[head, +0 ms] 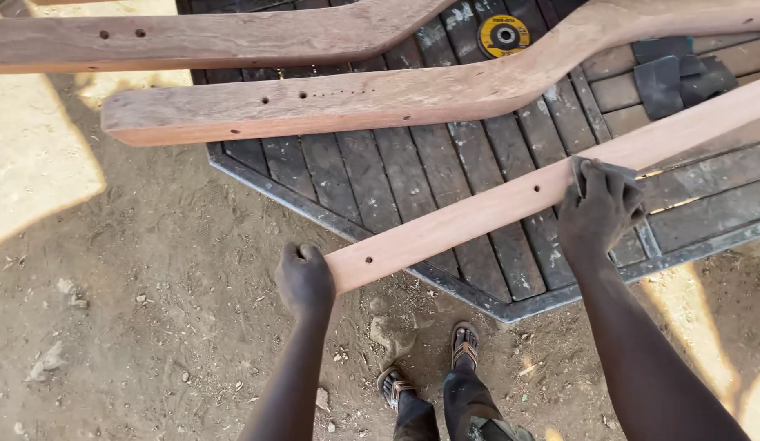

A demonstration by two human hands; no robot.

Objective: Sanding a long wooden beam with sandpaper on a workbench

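Two hands work our pale plank [510,200] across the slatted table [380,175]: left hand [305,279] clenches its near end, right hand [599,208] presses what seems sandpaper [596,167] midway. Sanding underway; next, steady strokes.

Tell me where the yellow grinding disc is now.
In the head view, the yellow grinding disc lies at top centre on the slatted table, between the two curved wooden pieces.

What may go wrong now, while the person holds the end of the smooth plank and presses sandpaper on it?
1. The plank juts past the slatted table's edge; only the left hand steadies that end, so it might slip or tip.
2. The right hand presses sandpaper near the plank's edge; it may slide off.
3. Feet in open sandals stand below the plank.
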